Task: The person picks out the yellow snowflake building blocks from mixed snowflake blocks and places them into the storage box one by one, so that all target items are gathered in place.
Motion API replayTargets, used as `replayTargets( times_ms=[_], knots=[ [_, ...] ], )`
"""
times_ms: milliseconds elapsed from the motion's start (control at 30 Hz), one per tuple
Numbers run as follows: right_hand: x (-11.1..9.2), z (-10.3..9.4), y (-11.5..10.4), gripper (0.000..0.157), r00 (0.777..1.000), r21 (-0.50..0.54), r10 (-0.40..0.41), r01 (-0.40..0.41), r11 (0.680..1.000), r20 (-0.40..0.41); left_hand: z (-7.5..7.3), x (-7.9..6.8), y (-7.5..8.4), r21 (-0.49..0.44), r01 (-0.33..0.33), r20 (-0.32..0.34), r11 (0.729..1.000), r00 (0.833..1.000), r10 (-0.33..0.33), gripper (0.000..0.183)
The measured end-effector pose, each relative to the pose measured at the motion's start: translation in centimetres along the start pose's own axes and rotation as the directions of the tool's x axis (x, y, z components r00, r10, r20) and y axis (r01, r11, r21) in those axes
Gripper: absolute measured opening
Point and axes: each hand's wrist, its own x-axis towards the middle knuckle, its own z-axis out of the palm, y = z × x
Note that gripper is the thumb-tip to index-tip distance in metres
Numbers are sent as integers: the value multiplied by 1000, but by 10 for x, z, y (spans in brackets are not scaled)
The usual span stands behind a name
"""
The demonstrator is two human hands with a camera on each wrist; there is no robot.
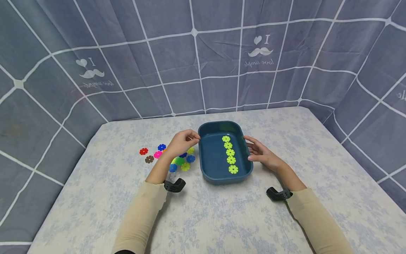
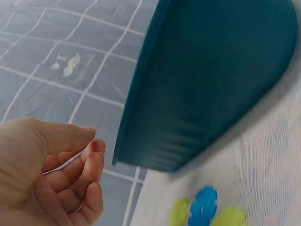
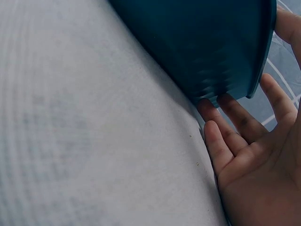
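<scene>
A dark blue rectangular basin [image 1: 209,155] stands on the table. Inside it, several yellow-green flower-shaped plastic discs [image 1: 230,152] lie in one lengthwise row. My left hand [image 1: 182,143] is beside the basin's left rim, its fingers loosely curled and thumb near the index fingertip. In the left wrist view a small gap separates that hand [image 2: 61,174] from the basin [image 2: 197,84], and nothing shows between the fingers. My right hand [image 1: 263,155] touches the basin's right side with fairly straight, spread fingers [image 3: 242,117]; the thumb is at the rim.
Left of the basin lies a loose pile of multicoloured discs [image 1: 179,161], partly hidden by the left hand and forearm. A red disc [image 1: 143,151] and a brown disc [image 1: 149,159] sit at its outer edge. A grey checked curtain [image 1: 171,56] surrounds the back and sides of the table [image 1: 215,215].
</scene>
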Motion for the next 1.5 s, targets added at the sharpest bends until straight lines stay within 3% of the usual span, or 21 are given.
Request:
replayTargets(
  times_ms=[333, 567, 700, 900, 1000, 1200, 1500],
  knots=[
    [-1, 0, 1, 84, 1000, 13, -9, 9, 1000, 5, -12, -1, -31, 24, 130, -89, 991, 988, -128, 21],
    [-1, 0, 2, 85, 1000, 7, -4, 4, 1000, 1, -19, 2, -51, 80, 176, -152, 981, 975, -162, 18],
    [-1, -1, 3, 85, 1000, 11, -3, 3, 1000, -1, -22, 5, -60, 55, 219, -213, 974, 956, -203, 18],
    [0, -1, 3, 86, 1000, 18, -4, 4, 1000, 2, -24, 6, -68, 11, 296, -316, 955, 907, -278, 20],
    [0, -1, 2, 86, 1000, 19, -4, 4, 1000, 3, -24, 7, -72, 13, 310, -329, 950, 899, -289, 20],
    [-1, -1, 2, 86, 1000, 14, -7, 7, 1000, 0, -23, 9, -81, 32, 317, -332, 948, 898, -289, 18],
    [-1, 0, 1, 84, 1000, 8, -11, 11, 1000, 1, -24, 12, -83, 81, 364, -270, 928, 904, -331, 35]
  ],
)
